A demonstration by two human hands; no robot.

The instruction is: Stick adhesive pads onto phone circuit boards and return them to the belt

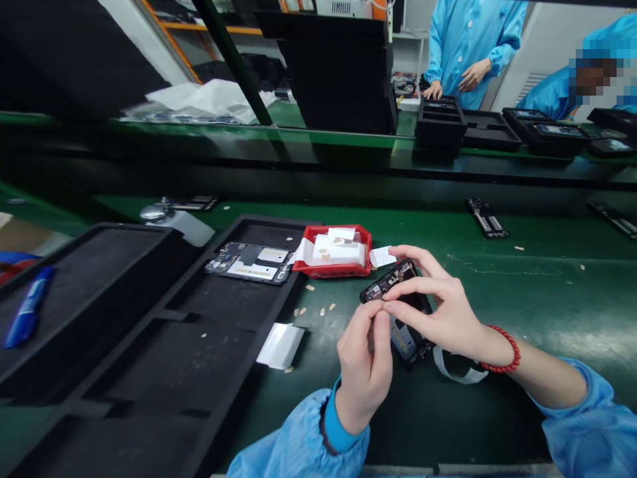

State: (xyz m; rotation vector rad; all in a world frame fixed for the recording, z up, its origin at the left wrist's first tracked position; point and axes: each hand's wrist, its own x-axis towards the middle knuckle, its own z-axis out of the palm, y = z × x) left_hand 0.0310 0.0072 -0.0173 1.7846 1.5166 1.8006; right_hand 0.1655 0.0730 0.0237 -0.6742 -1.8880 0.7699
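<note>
An opened phone [405, 335] with bare inner parts lies under my hands on the green bench. Over its upper end, my left hand [365, 355] pinches thumb and forefinger together. My right hand [442, 302] reaches across from the other side, its thumb and a finger closing at the same spot. Whatever sits between the fingertips is too small to make out. A white paper piece [382, 257] lies by the raised right forefinger, against the red bin [368, 247]. Below my right wrist curls a white strip [460, 377].
A black compartment tray [199, 345] on the left carries another opened phone [251, 262]. White paper [281, 345] and several small tan bits lie beside it. A blue marker [30, 309] and pump bottle [192, 227] are farther left. Another phone part [488, 218] lies behind; co-workers stand beyond.
</note>
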